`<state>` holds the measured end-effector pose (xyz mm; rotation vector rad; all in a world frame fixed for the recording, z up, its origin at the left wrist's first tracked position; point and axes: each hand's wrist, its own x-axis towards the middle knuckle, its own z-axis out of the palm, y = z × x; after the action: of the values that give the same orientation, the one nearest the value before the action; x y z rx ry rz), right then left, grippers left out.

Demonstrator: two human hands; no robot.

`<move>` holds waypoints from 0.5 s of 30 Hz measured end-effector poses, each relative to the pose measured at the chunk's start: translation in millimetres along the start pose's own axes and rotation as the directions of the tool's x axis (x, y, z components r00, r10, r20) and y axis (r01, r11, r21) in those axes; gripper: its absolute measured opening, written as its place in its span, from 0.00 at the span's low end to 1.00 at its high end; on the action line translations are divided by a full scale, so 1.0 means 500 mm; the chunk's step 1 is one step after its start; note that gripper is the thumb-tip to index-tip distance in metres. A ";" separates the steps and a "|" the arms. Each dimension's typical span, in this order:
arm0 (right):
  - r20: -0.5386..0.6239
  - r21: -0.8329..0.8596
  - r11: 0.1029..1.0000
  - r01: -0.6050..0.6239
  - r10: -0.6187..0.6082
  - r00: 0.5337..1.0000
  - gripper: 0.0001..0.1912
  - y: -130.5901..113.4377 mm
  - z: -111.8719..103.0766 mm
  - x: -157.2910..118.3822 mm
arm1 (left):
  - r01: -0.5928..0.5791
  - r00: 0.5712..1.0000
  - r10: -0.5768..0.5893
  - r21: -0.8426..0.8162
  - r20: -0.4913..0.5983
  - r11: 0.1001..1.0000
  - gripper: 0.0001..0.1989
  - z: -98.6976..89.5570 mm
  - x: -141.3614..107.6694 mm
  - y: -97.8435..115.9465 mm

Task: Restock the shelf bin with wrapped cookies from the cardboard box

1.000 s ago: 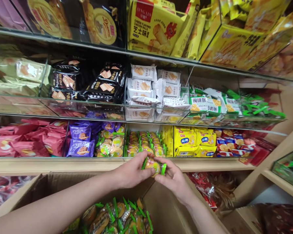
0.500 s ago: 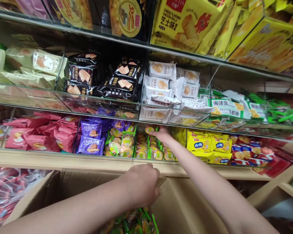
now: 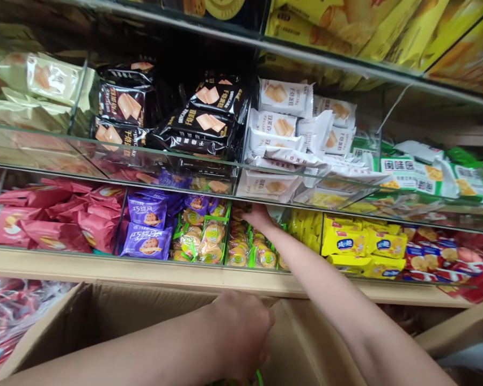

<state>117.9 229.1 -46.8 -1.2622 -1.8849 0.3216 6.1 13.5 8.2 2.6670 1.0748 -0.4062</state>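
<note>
where snacks sit, right hand outstretched

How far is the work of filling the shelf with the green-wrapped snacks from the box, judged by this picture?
Done: the shelf compartment already holds many green-wrapped snacks. In hand: the right hand reaches deep into that compartment, while the left hand dips into the cardboard box; what either hand grips is hidden. Left: a scrap of green wrapper shows at the picture's lower edge below the left hand, but how many snacks remain cannot be told.
</note>
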 end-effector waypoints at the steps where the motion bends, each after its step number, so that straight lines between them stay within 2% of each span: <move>1: -0.016 -0.011 1.000 -0.003 0.003 1.000 0.29 -0.001 0.003 0.000 | -0.004 1.000 0.004 0.007 0.015 1.000 0.16 0.001 0.001 -0.001; 5: -0.038 -0.057 0.998 -0.004 0.002 0.999 0.27 -0.008 0.006 0.008 | -0.014 0.997 0.013 0.006 0.080 1.000 0.16 0.001 0.002 -0.001; 8: -0.029 -0.097 0.995 0.031 -0.034 0.999 0.26 -0.020 0.005 0.012 | -0.038 0.996 0.036 0.021 0.079 0.999 0.16 0.003 0.003 -0.001; 15: 0.063 -0.182 0.974 0.132 -0.122 0.991 0.31 -0.022 0.005 0.003 | -0.088 0.993 0.088 -0.003 0.082 0.996 0.16 0.015 0.010 -0.009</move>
<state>108.7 225.9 -40.9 -1.2572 -2.0676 0.1128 5.1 17.2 -1.1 2.6619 0.9295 -0.4944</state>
